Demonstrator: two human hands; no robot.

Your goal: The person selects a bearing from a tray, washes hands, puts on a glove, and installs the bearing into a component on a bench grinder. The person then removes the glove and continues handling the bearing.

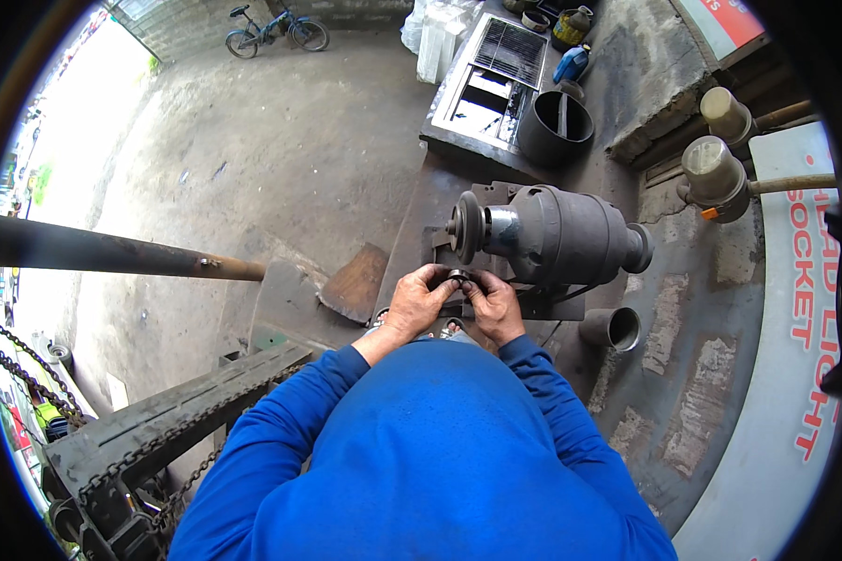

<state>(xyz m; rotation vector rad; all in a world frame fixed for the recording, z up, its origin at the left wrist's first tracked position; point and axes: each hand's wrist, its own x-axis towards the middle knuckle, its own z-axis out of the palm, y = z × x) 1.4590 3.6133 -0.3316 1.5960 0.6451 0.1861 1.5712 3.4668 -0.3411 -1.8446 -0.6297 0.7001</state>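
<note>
In front of me both hands meet at a small, shiny round metal ring (458, 275). My left hand (419, 301) pinches its left side between thumb and fingers. My right hand (496, 305) grips it from the other side, thumb pressed to its edge. Just beyond the hands stands a bench grinder (571, 234), grey and dusty, with a grinding wheel (470, 227) at its left end. The ring sits a little below the wheel, apart from it. My fingers hide part of the ring, and I cannot make out its finer detail.
Right of the hands lies a short open pipe (617, 329). A dark bucket (556, 129) stands behind the grinder, beside a framed metal grille (510, 54). At left are a steel beam (178, 407) with chains and a thick pole (122, 249). A blue bicycle (279, 30) stands far back.
</note>
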